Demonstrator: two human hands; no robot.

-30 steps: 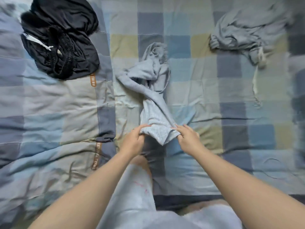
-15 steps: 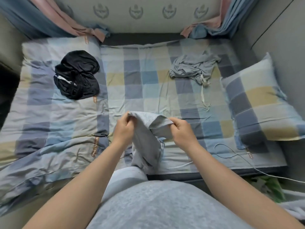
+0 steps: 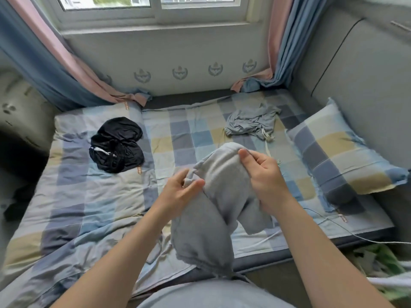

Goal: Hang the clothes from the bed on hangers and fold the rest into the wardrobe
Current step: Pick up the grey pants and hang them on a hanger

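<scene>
- The grey garment [image 3: 220, 196] was held up off the bed [image 3: 93, 196], over its near edge, with its lower end hanging down past that edge toward the person's body.
- The left hand [image 3: 180, 194] pinched a bunched fold of the garment's left side between thumb and fingertips.
- The right hand [image 3: 264, 176] stood higher, its thumb pressed on top of the cloth and its fingers curled behind, closed on the garment's upper end.
- The two hands were near each other, the cloth draped in a hump between them.
- A crumpled black garment [image 3: 116, 144] lay on the left half of the bed, toward the far edge, well apart from the hands.
- A second grey piece [image 3: 251, 121] with a pale drawstring lay bunched near the far right corner, just beside the pillow [image 3: 340, 152].
- The pillow sat tilted along the bed's right edge, against the padded wall [image 3: 360, 74].
- The checked sheet between the black heap and the far grey piece lay bare, as did the strip along the near edge to the left of the hands.
- Curtains [image 3: 44, 63] pooled onto both far corners of the bed under the window [image 3: 153, 10].
- A thin cable [image 3: 347, 230] ran across the near right corner and off the edge.
</scene>
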